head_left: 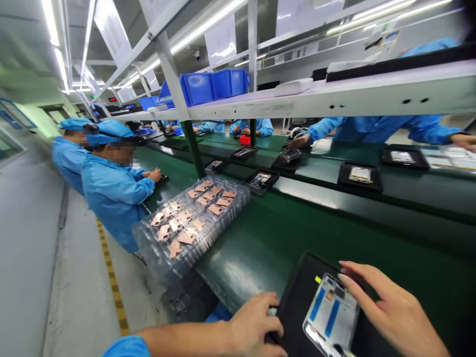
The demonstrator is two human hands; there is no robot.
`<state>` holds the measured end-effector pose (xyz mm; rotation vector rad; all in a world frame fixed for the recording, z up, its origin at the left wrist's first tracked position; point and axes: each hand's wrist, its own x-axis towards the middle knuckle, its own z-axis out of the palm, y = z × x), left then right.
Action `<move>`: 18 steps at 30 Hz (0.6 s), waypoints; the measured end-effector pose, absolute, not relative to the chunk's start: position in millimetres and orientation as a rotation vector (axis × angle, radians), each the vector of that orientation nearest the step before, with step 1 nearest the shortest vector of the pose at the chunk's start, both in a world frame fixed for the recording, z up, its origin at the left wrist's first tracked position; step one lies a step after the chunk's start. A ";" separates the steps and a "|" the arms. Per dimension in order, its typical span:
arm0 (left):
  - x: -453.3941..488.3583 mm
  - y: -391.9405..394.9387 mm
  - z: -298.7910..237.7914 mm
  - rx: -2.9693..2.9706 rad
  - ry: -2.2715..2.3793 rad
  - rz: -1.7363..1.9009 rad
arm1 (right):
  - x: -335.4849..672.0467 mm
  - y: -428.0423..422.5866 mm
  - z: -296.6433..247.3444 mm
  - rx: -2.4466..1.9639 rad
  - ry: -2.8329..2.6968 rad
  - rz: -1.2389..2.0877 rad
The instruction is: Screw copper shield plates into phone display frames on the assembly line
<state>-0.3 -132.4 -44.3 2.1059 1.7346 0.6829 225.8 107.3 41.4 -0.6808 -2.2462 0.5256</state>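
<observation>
A black tray (293, 302) lies on the green bench right in front of me. In it sits a silver phone housing (332, 317) with two blue strips on its inner face and a small yellow tab by its top edge. My left hand (256, 322) is closed on the tray's left edge, its fingers bent over the rim. A small pale spot shows between its fingers, too little to name. My right hand (390, 305) is over the tray's right side, fingers and thumb apart, tips close to the housing's upper right corner. Whether they touch it I cannot tell.
Clear plastic trays (223, 218) with several copper-coloured parts (186, 235) stand stacked at the bench's left edge. A conveyor (316, 191) beyond carries several black trays (360, 177). Co-workers in blue sit left and opposite. Overhead, a shelf (297, 101) holds blue bins (213, 87).
</observation>
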 end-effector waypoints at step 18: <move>45.3 -103.7 -26.6 2.378 1.389 0.556 | 240.8 131.2 -59.4 -0.782 -2.341 0.419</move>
